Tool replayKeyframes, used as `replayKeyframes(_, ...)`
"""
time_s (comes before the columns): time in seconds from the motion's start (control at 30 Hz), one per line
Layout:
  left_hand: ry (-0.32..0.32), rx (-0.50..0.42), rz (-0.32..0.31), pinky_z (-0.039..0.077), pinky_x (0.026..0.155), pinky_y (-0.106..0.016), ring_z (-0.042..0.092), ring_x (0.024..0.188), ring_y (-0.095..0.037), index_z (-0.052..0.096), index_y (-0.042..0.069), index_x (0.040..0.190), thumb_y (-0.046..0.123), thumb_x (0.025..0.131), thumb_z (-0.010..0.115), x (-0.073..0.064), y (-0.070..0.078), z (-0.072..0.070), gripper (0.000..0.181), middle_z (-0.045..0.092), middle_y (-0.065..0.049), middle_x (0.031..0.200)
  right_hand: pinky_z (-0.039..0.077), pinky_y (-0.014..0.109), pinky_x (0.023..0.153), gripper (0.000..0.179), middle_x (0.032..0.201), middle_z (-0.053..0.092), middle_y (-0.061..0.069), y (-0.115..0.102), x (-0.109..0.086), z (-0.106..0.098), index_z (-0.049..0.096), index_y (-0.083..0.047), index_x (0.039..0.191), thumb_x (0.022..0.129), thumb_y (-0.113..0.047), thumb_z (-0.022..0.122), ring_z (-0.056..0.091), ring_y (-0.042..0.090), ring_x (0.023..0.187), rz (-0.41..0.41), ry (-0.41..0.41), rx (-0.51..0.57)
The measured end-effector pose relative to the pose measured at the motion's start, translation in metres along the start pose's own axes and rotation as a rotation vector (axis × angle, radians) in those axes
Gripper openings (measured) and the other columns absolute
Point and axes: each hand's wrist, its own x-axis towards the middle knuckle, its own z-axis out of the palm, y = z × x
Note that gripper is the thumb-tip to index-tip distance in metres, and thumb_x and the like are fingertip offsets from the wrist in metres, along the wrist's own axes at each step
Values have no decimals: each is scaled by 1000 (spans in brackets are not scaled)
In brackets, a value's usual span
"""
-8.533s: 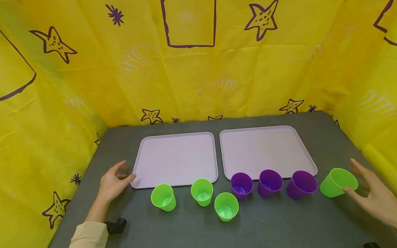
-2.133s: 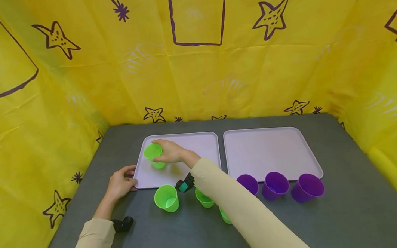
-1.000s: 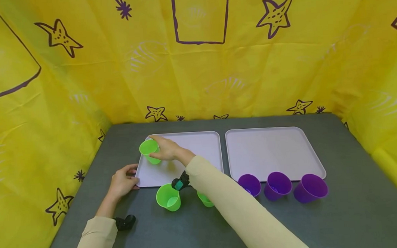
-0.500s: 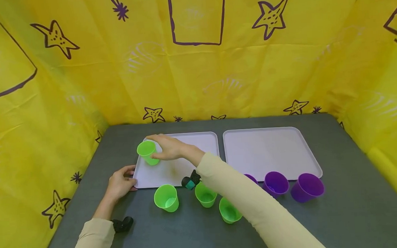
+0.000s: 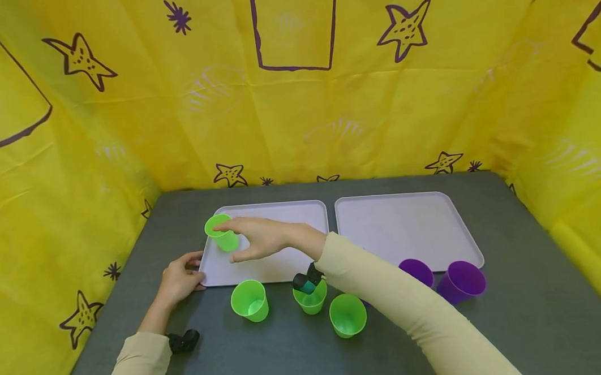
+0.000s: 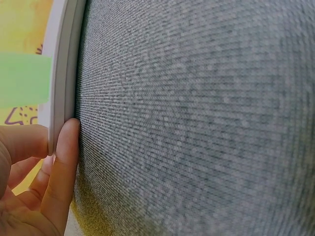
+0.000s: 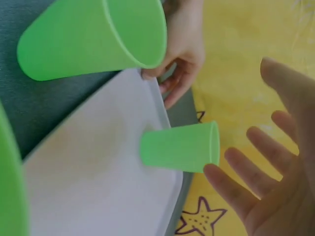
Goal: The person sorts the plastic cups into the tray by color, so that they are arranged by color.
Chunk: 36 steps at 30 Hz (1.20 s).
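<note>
My left hand [image 5: 180, 277] pinches the near left corner of the left pale tray [image 5: 269, 273]; in the left wrist view thumb and finger clasp its rim [image 6: 63, 83]. Upright at that tray's left side stands a green cup [image 5: 227, 240]. My right hand [image 5: 262, 236] is just right of the cup, its fingers spread and holding nothing. The right wrist view shows those fingers apart beside the mouth of the cup [image 7: 174, 147]. In front of the tray are more green cups, one left [image 5: 249, 301], one middle [image 5: 310, 303] and one right [image 5: 348, 316].
A second pale tray [image 5: 404, 227] lies to the right. Purple cups [image 5: 461, 283] stand along its front edge, one mostly hidden behind my right sleeve [image 5: 403, 301]. The dark table [image 5: 268, 359] is enclosed by yellow patterned cloth [image 5: 297, 125].
My right hand carried the green cup from the far right onto the left tray, then let go and drew back slightly right. My left hand took hold of the tray's corner and stays there.
</note>
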Motion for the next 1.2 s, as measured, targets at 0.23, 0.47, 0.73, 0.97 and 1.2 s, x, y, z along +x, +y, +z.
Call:
replayKeyframes(0.23,2,-1,8,57,55,-31,62,75,-19,46,-7,128,-6,76,58,0,-1,0,53,52,-28,109,29,13,105,69,143,37,1,-6,-13,6,30,-12,143,86,-31,63,39,7,124,-66,-88,42)
replayKeyframes(0.47,6,2,11,57,54,-32,62,74,-17,47,-6,127,-7,75,58,-1,-2,0,53,52,-28,109,26,12,106,70,143,36,-2,-11,-23,15,30,-13,143,85,-33,63,32,3,128,-108,-188,45)
replayKeyframes(0.73,6,3,7,57,54,-31,62,76,-19,46,-8,127,-7,76,59,-2,-2,0,53,52,-29,109,20,11,108,72,145,34,0,-10,-29,25,30,-10,143,84,-29,66,28,3,131,-130,-273,36)
replayKeyframes(0.97,0,11,6,57,55,-31,61,76,-19,45,-8,128,-6,76,59,-2,-1,0,54,52,-29,110,23,13,107,73,144,34,3,-8,-33,30,28,-9,143,84,-27,66,31,7,130,-136,-349,33)
replayKeyframes(1.2,-3,9,5,57,55,-31,62,78,-21,45,-7,128,-6,76,60,-1,1,0,54,52,-29,111,25,12,106,73,144,35,4,-4,-32,36,29,-8,143,83,-25,67,33,9,130,-144,-370,48)
